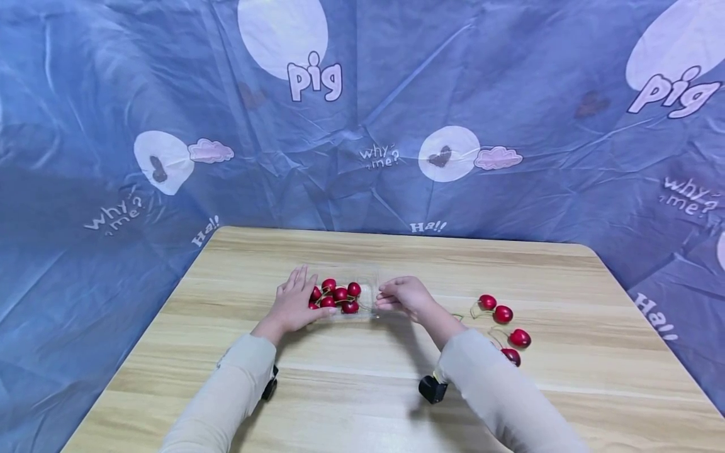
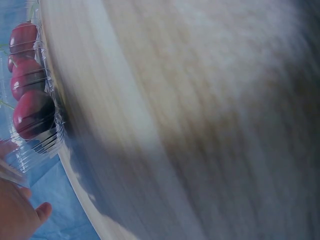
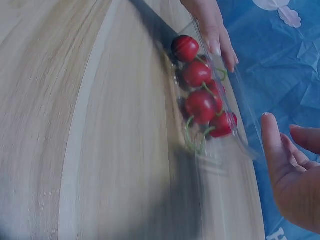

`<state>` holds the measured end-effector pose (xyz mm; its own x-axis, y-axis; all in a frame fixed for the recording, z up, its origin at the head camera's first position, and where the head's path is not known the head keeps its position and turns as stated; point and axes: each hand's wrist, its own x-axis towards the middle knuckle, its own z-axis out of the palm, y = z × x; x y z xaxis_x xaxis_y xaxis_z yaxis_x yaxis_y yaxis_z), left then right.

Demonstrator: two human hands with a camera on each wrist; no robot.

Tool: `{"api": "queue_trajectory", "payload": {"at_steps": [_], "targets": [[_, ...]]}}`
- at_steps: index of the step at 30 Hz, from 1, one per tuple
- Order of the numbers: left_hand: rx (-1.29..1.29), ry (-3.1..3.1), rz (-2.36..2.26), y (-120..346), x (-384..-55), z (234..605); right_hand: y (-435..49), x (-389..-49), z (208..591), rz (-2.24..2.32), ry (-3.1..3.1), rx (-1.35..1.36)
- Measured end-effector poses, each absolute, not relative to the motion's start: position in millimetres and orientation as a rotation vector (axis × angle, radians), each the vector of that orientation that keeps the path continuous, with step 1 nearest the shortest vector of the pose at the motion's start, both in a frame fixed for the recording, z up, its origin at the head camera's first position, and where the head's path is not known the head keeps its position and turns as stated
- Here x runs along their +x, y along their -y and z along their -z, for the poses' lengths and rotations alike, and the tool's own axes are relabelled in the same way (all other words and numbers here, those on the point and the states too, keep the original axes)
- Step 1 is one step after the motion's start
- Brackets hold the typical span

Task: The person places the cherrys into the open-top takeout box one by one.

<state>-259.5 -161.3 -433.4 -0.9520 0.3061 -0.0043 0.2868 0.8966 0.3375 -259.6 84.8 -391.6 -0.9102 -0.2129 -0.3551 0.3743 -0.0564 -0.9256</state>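
Behind the clear box (image 1: 368,292), long side-to-side, we read "pig" (image 1: 314,78). Left hand (image 1: 293,303) spreads on it; right hand (image 1: 409,296) loosely straight beside.

Pale wood-grain table (image 1: 340,371) with a clear plastic box (image 1: 367,296) and, to its right, loose stemmed cherries (image 1: 502,314).

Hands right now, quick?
Left hand: open, resting on the left end of the clear container.
Right hand: open, beside its right end; contact unclear.

Printed on blue cloth (image 1: 362,207), head view: "pig" (image 1: 314,78) twice, in outlined pale letters; "why me?" (image 1: 379,155) three times; "Ha!!" (image 1: 428,226) three times, likewise pale.
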Motion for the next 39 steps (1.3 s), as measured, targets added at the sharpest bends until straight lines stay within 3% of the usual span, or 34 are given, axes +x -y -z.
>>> {"api": "queue_trajectory", "payload": {"at_steps": [39], "targets": [[0.463, -2.986, -0.502, 161.6, -258.4, 426.1, -179.0, -237.3, 400.8, 2.095, -1.795, 0.222]]}}
